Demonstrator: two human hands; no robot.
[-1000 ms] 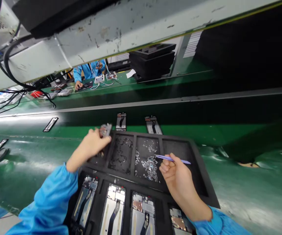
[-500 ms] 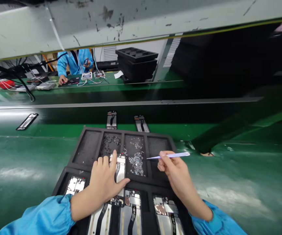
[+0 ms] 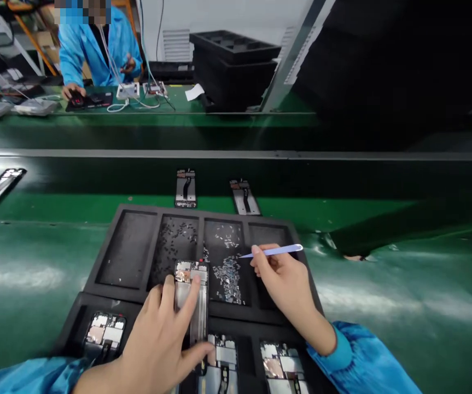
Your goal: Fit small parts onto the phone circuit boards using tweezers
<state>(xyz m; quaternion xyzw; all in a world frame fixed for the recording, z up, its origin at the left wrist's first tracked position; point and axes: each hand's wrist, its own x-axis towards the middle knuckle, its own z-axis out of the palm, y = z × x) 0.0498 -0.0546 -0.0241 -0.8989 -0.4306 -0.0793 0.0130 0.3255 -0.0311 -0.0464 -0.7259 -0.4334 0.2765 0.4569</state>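
Note:
My left hand [image 3: 159,334] lies over an opened phone [image 3: 198,312] on the black foam tray [image 3: 112,210]. Its index finger rests on the upper circuit board, other fingers are along the left edge, and the thumb is by the lower right side. Part of the phone is hidden under the hand. Pale purple tweezers [image 3: 279,250] are pinched in my right hand [image 3: 283,276]. Their tip points left, over a compartment with many tiny silvery pieces [image 3: 228,276]; whether it holds a piece is too small to tell.
Small black pieces [image 3: 174,235] lie in the neighbouring compartment. Nearer, several opened phones [image 3: 283,364] sit in a lower tray. Other opened phones [image 3: 186,189] lie on the green bench [image 3: 362,284]. Across from me, a person in blue [image 3: 96,52] sits near stacked black trays [image 3: 236,71].
The view has tilted down and come closer. My left index finger has bent down onto the phone's upper board. The tweezers' tip is now nearer the silvery pieces.

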